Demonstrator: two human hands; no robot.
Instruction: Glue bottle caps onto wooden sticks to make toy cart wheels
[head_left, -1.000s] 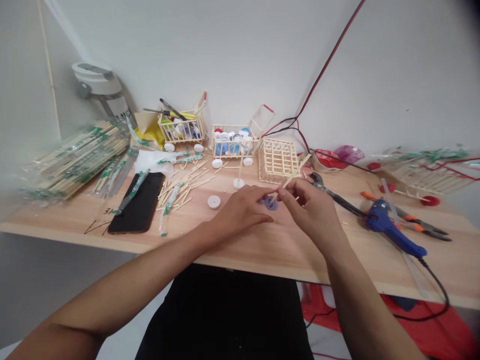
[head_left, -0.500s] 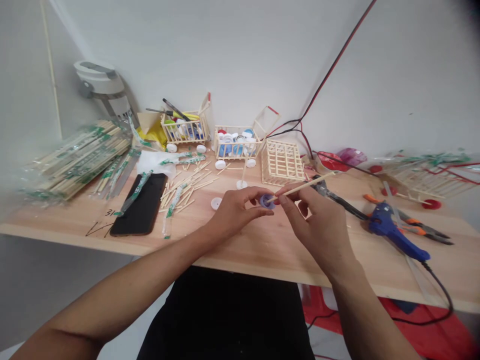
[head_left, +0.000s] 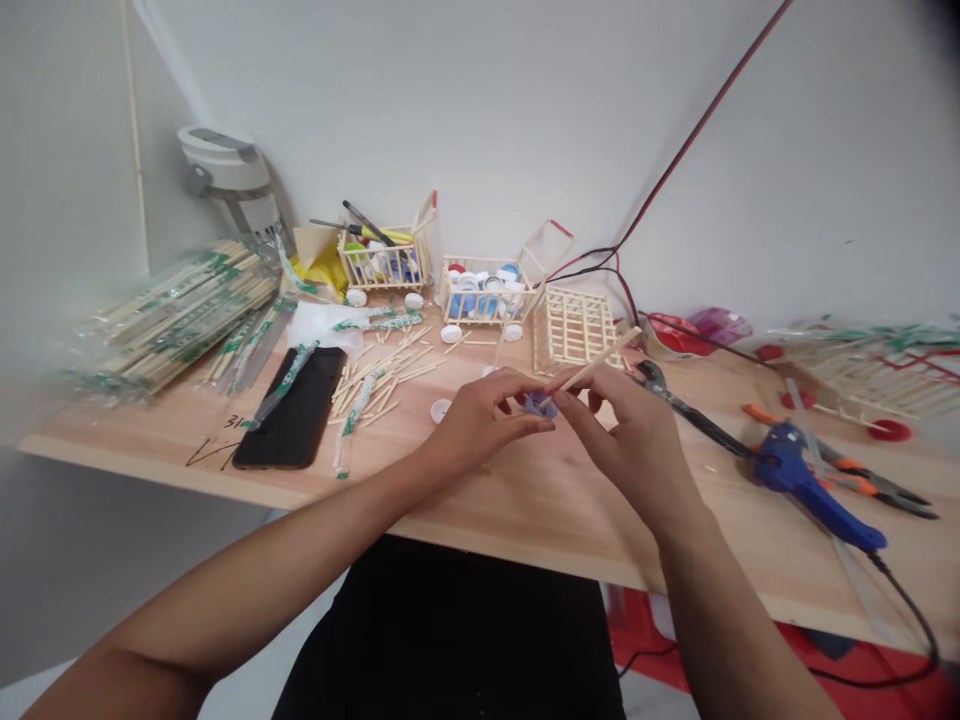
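Note:
Between the fingertips of my left hand is a small bluish-purple bottle cap, its hollow side facing up. My right hand pinches a thin wooden stick, whose lower end reaches into the cap; whether it touches the bottom is hidden. Both hands are held close together above the front of the table. A white cap lies just beyond my left wrist. Past my fingers, a cart-like basket of wooden sticks rests on the tabletop.
Two small stick carts holding caps stand by the wall. Cut stick pieces and a black phone lie left; packaged chopsticks are farther left. A blue glue gun, pliers and a cable are at right.
The view has shifted, so the table's things appear slightly farther right. The stick stands more steeply in the cap, and my right hand has tilted with it. Both grips stay the same.

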